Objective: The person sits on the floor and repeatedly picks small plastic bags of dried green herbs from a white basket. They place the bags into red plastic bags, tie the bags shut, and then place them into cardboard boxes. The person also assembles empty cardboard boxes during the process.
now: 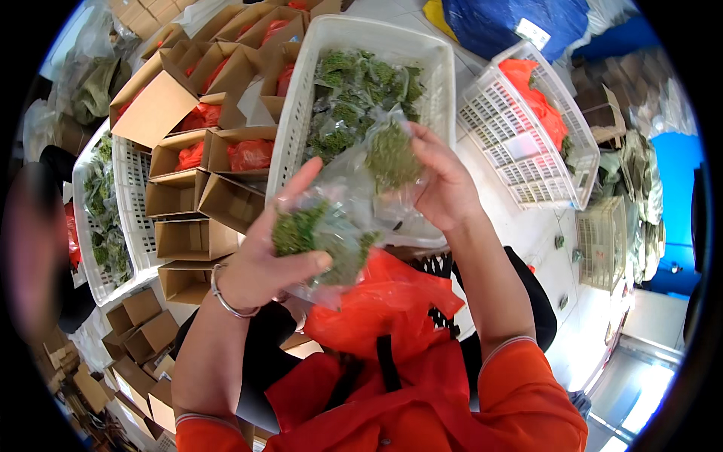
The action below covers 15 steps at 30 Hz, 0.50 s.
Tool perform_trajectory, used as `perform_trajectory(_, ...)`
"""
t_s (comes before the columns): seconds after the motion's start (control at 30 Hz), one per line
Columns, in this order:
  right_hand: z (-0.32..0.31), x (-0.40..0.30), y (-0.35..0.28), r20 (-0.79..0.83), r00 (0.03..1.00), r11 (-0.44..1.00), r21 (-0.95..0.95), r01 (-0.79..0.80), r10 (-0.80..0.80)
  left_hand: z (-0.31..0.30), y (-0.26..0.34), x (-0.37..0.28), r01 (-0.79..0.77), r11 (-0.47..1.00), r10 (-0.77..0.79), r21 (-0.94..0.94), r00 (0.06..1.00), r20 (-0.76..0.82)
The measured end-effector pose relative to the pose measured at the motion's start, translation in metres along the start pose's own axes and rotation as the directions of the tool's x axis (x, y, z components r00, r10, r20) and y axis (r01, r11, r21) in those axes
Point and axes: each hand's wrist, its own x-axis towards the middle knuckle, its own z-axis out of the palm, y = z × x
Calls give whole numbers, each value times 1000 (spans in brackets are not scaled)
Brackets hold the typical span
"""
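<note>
My left hand holds clear plastic bags of green plant clumps, its thumb lying across them. Pinched at its right side by my right hand is another clear bag with a rounded green clump. Both hands are over the near part of a large white plastic basket, where many similar bagged green plants lie. Just below the hands, an open red plastic bag spreads in front of my body, over a black crate that is mostly hidden.
Open cardboard boxes stand in rows at left, several with red bags inside. Beyond them is a white basket of bagged plants. A tilted white basket with a red bag stands at right, near a small crate. Small green pieces lie on the floor.
</note>
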Motion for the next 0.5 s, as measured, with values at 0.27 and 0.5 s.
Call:
perform_trajectory(0.27, 12, -80, 8, -236, 955, 964, -233, 124, -180, 35, -8, -29, -235, 910, 240, -341, 970, -28)
perform_trajectory(0.5, 33, -158, 78, -31, 996, 981, 174, 85, -81, 84, -86, -74, -280, 892, 193, -354, 946, -260)
